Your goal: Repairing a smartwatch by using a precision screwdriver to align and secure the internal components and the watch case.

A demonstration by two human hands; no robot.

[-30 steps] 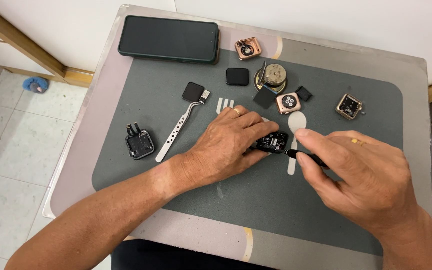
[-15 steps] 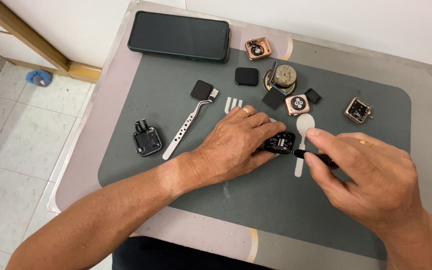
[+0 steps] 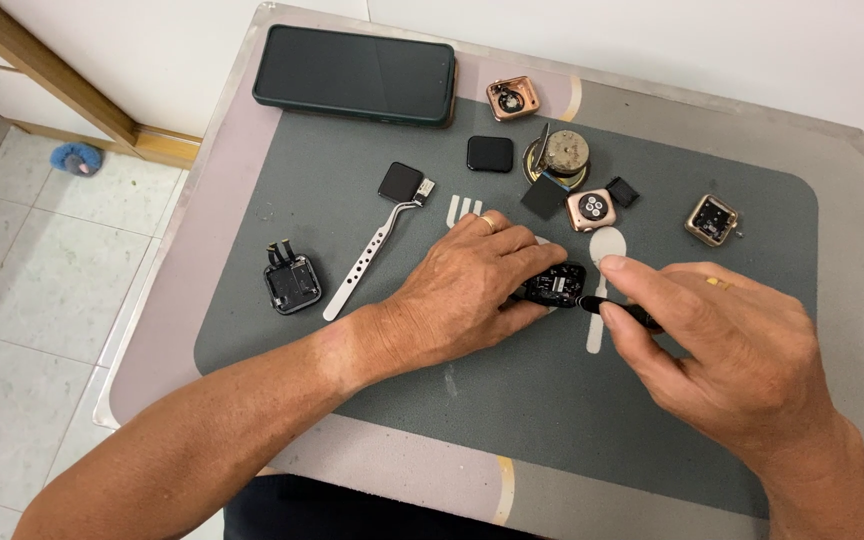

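Observation:
My left hand [image 3: 467, 285] presses down on a small black watch body [image 3: 557, 284] lying on the grey mat [image 3: 352, 200], fingers curled around its left side. A ring shows on one finger. My right hand [image 3: 722, 340] pinches a thin black tool [image 3: 617, 308] whose tip touches the right edge of the watch body. Most of the watch body is hidden under my left fingers.
A dark phone [image 3: 355, 75] lies at the far left. White tweezers [image 3: 372, 260], a black square module [image 3: 292, 283], a black screen piece [image 3: 490, 153], a round metal part [image 3: 562, 155] and three gold watch cases [image 3: 590, 209] [image 3: 512, 98] [image 3: 712, 219] lie scattered. Tiled floor is at left.
Both hands stay on the watch body with the tool at its edge. The camera has shifted, so the whole scene sits slightly lower and to the right.

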